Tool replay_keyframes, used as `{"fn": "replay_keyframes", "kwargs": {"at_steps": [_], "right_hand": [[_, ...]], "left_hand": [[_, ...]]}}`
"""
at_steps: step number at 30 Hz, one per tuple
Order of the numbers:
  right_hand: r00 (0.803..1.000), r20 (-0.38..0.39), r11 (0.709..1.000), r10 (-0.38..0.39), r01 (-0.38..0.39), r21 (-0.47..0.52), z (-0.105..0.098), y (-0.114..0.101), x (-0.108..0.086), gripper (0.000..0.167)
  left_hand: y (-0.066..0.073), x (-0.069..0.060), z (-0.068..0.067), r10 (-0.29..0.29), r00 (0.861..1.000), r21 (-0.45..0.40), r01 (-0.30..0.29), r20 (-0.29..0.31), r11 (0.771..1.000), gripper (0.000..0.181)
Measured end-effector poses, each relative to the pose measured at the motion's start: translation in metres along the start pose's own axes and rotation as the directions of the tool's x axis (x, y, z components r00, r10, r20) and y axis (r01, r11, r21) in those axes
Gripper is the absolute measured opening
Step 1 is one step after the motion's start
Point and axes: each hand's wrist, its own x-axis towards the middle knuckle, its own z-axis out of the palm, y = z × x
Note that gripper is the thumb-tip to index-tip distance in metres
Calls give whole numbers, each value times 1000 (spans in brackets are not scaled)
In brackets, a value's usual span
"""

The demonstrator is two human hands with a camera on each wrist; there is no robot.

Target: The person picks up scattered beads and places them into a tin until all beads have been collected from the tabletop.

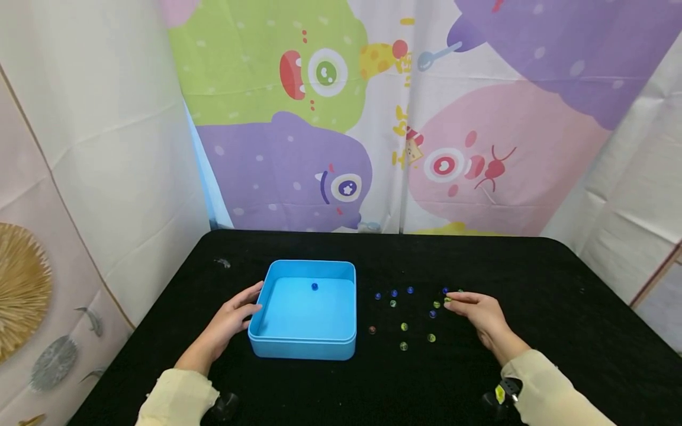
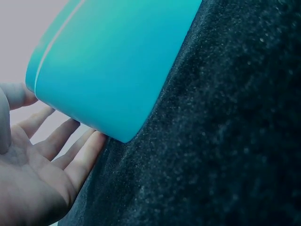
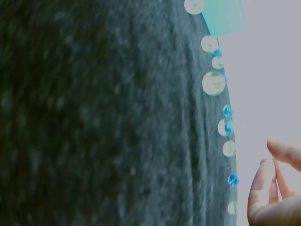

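Observation:
A light-blue open box [image 1: 302, 349] stands on the black table with one blue marble [image 1: 314, 286] inside. My left hand [image 1: 230, 319] rests against its left side; in the left wrist view the fingers [image 2: 87, 157] lie fairly straight along the blue wall. To the box's right, several blue, yellow-green and clear marbles are scattered, with one reddish-brown marble [image 1: 372, 330] nearest the box. My right hand [image 1: 482, 316] reaches over the far-right marbles, fingertips beside a yellow-green marble [image 1: 447, 300]. From the right wrist, thumb and fingers [image 3: 259, 186] stand slightly apart with nothing visible between them.
A black cloth covers the table [image 1: 298, 396]. Behind it hangs a curtain [image 1: 389, 195] with cartoon monsters, and pale sheets enclose both sides. A small greyish mark [image 1: 222, 262] lies on the cloth at the far left.

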Motion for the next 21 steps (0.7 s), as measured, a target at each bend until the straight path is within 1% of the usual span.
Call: {"fn": "replay_keyframes", "kwargs": {"at_steps": [8,15,21], "right_hand": [[1000,8,999,-25,25,26,12,-10,-4,41],[999,33,999,-13,11,46,22,-17,-6,40],[999,47,999,-8,6,43,28,-21,-8,40]], "left_hand": [[-1,-1,-1,-2,1000,-1,2,0,1000,55],[-1,0,0,-6,1000,0,6,2,1000,54],[0,0,0,-7,1000,3,7,1,1000,55]]}}
